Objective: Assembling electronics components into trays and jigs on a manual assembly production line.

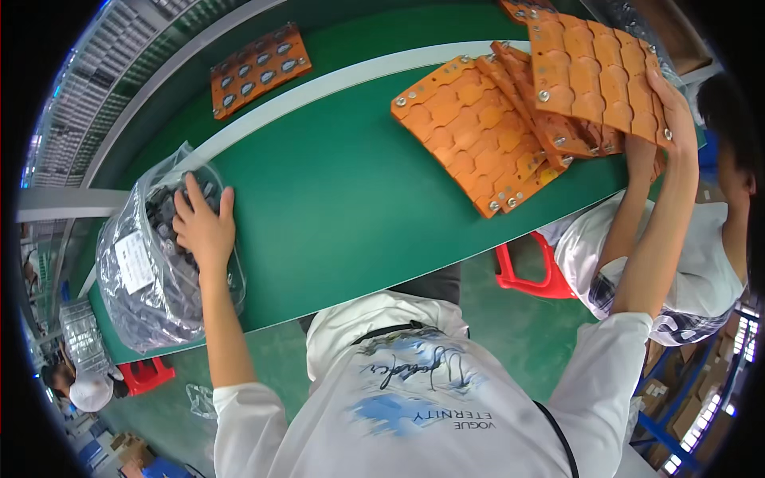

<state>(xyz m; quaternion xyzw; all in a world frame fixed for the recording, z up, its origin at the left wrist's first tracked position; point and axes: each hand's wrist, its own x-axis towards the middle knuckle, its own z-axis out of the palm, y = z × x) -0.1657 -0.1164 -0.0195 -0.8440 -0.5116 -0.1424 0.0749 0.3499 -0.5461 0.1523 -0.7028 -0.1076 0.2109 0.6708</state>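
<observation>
My left hand [205, 227] rests with its fingers spread on the small dark grey parts [162, 209] in the mouth of a clear plastic bag [147, 315] at the left end of the table. The bag bears a white label. Far out to the right, my right hand [673, 115] grips the edge of an orange tray [594, 76] with scalloped recesses and metal studs at its corners. That tray lies tilted over other orange trays [462, 119], fanned out and overlapping. My right fingertips are partly hidden at the tray's edge.
The green table [319, 215] curves in front of me. Beyond a white rail [343, 86] lies an orange tray holding round pieces [259, 70]. A co-worker's arm [625, 227] reaches under the trays on the right. Red stools [542, 279] stand below the table's near edge.
</observation>
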